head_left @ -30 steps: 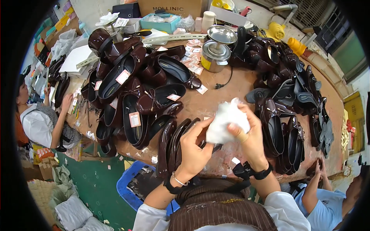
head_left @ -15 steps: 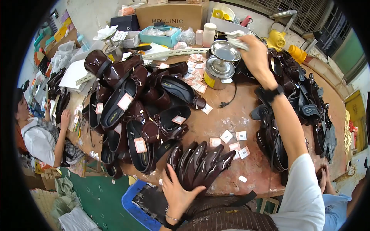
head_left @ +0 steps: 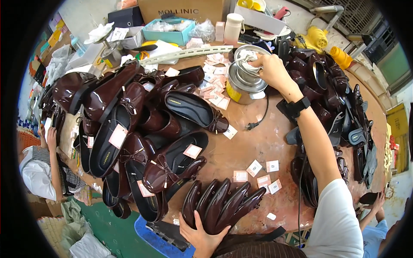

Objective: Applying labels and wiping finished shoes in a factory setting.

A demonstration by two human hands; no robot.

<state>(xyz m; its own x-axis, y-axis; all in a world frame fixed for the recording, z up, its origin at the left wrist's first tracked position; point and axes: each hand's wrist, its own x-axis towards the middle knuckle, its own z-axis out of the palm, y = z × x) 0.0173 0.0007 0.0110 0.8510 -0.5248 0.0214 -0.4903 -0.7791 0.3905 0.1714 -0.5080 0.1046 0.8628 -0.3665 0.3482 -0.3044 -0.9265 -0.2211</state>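
Observation:
My right hand (head_left: 272, 71) grips a crumpled white cloth (head_left: 247, 56) and presses it into the round metal dish (head_left: 241, 69) on top of a metal can (head_left: 241, 92). At the table's near edge, my left hand (head_left: 201, 235) clasps the near ends of a row of glossy dark red shoes (head_left: 221, 204). Its thumb and fingers spread round the two sides of the bundle, whose shoes stand on edge, fanned out side by side.
A high heap of dark red flats (head_left: 129, 120) covers the table's left side, and more shoes (head_left: 314, 81) lie at the right. Paper tags (head_left: 240, 176) are scattered about. A plugged cord (head_left: 254, 125) trails from the can. Co-workers' hands (head_left: 51, 137) show at the far left and right.
My right hand has brought the cloth from above the dish's right side down into it. The view has shifted slightly; my left hand stays at the shoe row.

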